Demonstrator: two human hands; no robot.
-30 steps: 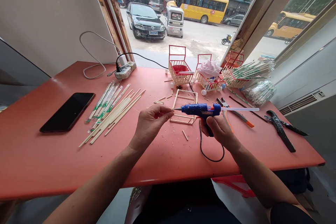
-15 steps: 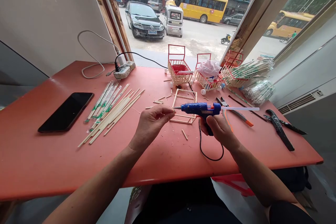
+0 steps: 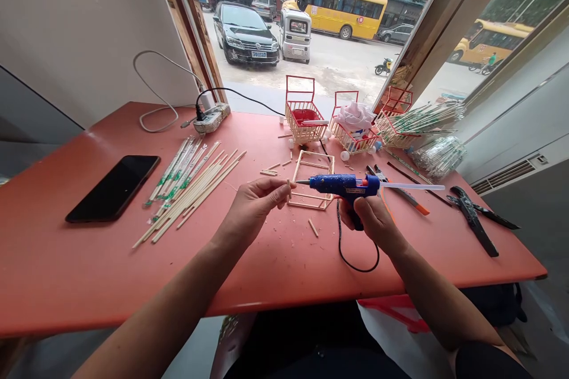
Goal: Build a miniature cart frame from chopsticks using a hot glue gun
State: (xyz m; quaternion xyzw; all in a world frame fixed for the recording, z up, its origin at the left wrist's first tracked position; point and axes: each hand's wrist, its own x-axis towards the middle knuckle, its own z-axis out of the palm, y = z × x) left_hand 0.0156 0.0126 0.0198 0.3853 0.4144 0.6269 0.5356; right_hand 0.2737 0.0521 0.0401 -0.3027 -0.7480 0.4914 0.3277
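Note:
Between thumb and fingers, my left hand pinches a short piece of wooden stick, held roughly upright. My right hand grips a blue hot glue gun by its handle. The gun's nozzle points left, close to the stick piece; I cannot tell whether they touch. A clear glue stick juts from the gun's rear. Behind the gun lies a rectangular frame of thin wooden sticks, partly hidden by it. A loose stick piece rests on the table just below.
Long chopsticks, some wrapped, lie left beside a black phone. Miniature stick carts stand at the back. Pliers and cutters lie right. A power strip sits back left; the gun's black cord loops at the front.
The glue gun has shifted slightly right. My left hand has drawn a little left, and the stick piece in its fingers now stands more upright and shows more clearly.

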